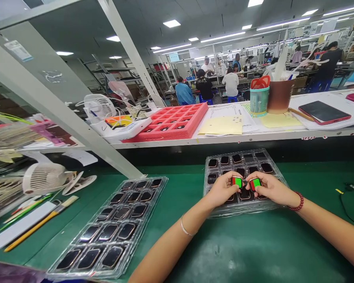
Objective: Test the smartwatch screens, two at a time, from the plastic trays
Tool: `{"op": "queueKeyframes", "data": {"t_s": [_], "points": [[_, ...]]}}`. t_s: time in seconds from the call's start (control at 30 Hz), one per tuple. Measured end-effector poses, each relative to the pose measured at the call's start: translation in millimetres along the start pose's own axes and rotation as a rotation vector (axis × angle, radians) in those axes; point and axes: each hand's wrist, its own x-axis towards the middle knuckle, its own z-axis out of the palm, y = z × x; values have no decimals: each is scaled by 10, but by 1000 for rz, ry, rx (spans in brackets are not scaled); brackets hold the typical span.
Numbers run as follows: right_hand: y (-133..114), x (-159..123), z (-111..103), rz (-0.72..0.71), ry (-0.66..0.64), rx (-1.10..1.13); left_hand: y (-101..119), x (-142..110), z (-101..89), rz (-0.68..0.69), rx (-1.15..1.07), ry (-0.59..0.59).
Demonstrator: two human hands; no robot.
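My left hand [224,189] is closed on a smartwatch body [236,182] whose lit screen shows red and green blocks. A second smartwatch body [255,184], lit in the same colours, is pinched in my right hand [268,188]. The two watches are side by side, close together, with their screens facing me. Both hands are over a clear plastic tray [221,212] with dark-screened watch bodies in its pockets; my hands hide some of those pockets. To the left lies another clear tray [161,196] holding several dark watch bodies in rows.
A slanted white post [129,167] meets the green bench left of centre. On the shelf ahead are a red foam tray [199,122], a teal cup [259,101] and a phone [324,111]. A white fan [44,179] and a brush [41,224] are at left; a black cable [346,210] at right.
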Motion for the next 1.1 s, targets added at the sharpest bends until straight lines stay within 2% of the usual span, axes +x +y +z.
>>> {"op": "queueKeyframes", "data": {"t_s": [0.93, 1.1], "points": [[-69, -9, 23, 0, 18, -32, 1, 0, -7, 22, 3, -10], [-45, -6, 12, 9, 22, -19, -15, 1, -34, 17, 79, -17]]}}
